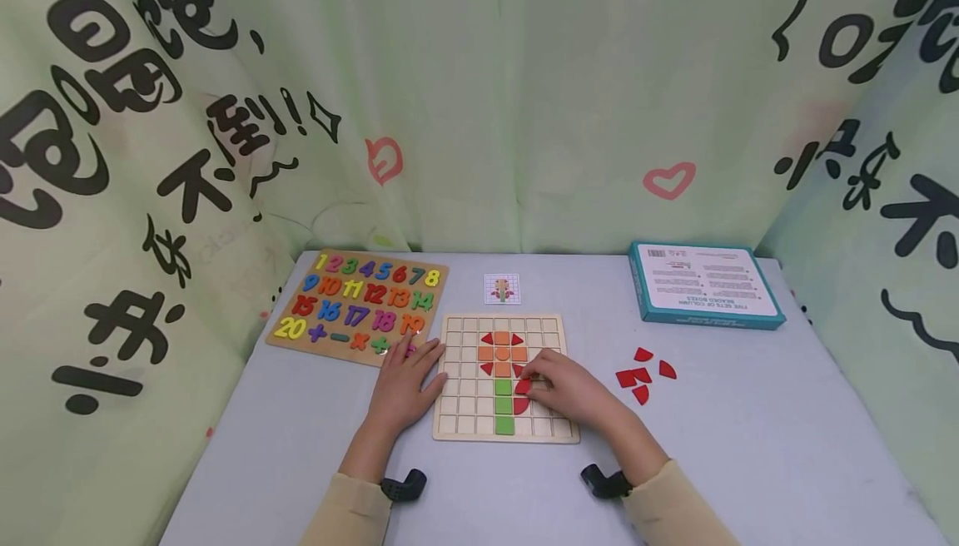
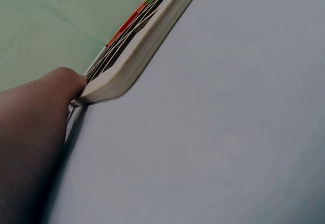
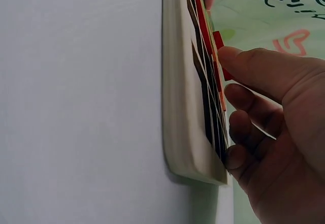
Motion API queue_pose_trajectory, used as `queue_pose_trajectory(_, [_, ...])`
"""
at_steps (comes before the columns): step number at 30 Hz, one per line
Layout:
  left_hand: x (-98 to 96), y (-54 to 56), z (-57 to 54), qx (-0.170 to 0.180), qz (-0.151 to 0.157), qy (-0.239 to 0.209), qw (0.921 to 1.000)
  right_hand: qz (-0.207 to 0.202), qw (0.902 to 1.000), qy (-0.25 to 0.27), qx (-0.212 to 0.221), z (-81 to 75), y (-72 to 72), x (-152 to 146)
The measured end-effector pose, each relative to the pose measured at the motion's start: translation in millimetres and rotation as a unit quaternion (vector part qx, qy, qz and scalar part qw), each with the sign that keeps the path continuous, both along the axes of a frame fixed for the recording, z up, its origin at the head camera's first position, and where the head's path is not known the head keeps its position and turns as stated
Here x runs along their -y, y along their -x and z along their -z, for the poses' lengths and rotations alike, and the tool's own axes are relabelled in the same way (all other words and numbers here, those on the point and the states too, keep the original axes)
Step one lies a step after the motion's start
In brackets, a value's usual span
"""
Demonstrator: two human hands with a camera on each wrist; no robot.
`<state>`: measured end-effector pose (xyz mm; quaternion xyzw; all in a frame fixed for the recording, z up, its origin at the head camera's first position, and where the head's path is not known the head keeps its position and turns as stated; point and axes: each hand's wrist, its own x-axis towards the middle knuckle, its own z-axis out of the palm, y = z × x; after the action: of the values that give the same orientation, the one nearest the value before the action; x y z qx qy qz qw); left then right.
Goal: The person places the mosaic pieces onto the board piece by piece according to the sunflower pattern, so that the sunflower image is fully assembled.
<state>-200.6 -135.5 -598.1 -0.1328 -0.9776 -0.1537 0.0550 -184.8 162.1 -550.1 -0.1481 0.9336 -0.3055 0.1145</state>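
Note:
A wooden grid board (image 1: 464, 421) lies on the table, holding orange, red and green pieces. My right hand (image 1: 565, 388) is over its right half and pinches a red quarter-circle piece (image 1: 523, 386) between thumb and fingers. In the right wrist view this red piece (image 3: 219, 40) stands tilted at the board's surface under the thumb. Another red quarter-circle (image 1: 520, 405) sits in a square beside the green column (image 1: 504, 404). At the board's left edge rests my left hand (image 1: 404, 392), fingers spread and thumb on the rim; its fingertips overlap the number board (image 1: 330, 346).
Several loose red pieces (image 1: 641, 374) lie right of the board. Behind it is a small pattern card (image 1: 502, 289) with a flower-like figure. A teal box (image 1: 708, 284) stands at the back right. Printed curtains (image 1: 524, 113) surround the table.

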Motion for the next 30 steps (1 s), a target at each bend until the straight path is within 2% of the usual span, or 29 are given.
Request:
queue_pose_trajectory(5, [0.2, -0.2, 1.3, -0.008, 0.001, 0.002, 1.0, -0.002, 1.0, -0.007, -0.004, 0.8, -0.8, 2.0])
queue_pose_trajectory(11, [0.1, -0.7, 1.6, 0.0, -0.002, 0.002, 1.0, -0.003, 0.9998, -0.019, -0.005, 2.2, -0.6, 2.8])
queue_pose_trajectory(30, [-0.1, 0.6, 3.6, -0.003, -0.003, 0.002, 1.0, 0.002, 0.9999, -0.008, -0.007, 4.9, 1.2, -0.5])
